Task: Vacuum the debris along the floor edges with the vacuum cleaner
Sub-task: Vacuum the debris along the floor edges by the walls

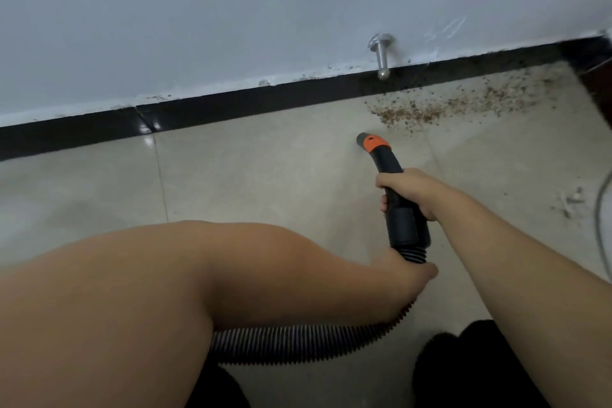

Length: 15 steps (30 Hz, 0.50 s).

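A black vacuum handle (409,225) with an orange collar ends in a nozzle (363,139) pointing at the tiled floor (265,159). My right hand (409,190) grips the handle's upper part. My left hand (405,272) grips the ribbed hose (298,341) just below the handle; the hose curves back under my left forearm. Brown debris (440,103) is scattered along the black skirting (231,103), a short way beyond and right of the nozzle.
A metal door stopper (381,55) sticks out of the white wall (231,10) above the skirting. A thin cable (600,209) runs down the right edge. A white dust patch (571,200) lies on the right tile. Dark footwear (463,368) shows at the bottom.
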Available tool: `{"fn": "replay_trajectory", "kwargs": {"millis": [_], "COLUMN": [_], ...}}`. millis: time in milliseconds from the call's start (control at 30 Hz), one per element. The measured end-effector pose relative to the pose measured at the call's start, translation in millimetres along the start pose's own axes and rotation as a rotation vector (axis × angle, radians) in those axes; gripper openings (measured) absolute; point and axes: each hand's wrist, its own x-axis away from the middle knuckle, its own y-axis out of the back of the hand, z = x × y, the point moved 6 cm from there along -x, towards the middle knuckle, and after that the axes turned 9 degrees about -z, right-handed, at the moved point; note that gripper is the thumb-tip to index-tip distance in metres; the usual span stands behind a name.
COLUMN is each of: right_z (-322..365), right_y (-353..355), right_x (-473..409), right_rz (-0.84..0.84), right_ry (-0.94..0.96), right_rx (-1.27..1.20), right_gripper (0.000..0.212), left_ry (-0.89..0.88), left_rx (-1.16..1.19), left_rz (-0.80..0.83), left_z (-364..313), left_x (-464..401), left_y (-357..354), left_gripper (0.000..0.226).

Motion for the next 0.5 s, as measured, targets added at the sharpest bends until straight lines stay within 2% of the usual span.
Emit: {"fn": "replay_trajectory", "kwargs": {"millis": [233,367,500], "right_z": [-18.4,-24.8,-24.7], "right_y": [42.6,55.6,67.2], "right_x": [-7.1,-18.7,-32.6], "right_rz": [-0.091,-0.139,-0.132], "right_ry": [-0.110,-0.117,-0.093], "right_rx": [-0.060,-0.137,-0.171], "right_gripper": [0.016,0.017,0.023], "left_ry": [0.060,0.087,0.091], "left_rx": [0.030,0.033,0.052], "left_rz": [-0.028,-0.028,-0.069], "left_z": [-12.8,-14.1,-18.7], "left_x": [-16.9,-31.6,-45.0], "left_y": [-29.4,-33.1,-41.4], "left_gripper": [0.022,0.009,0.018]}}
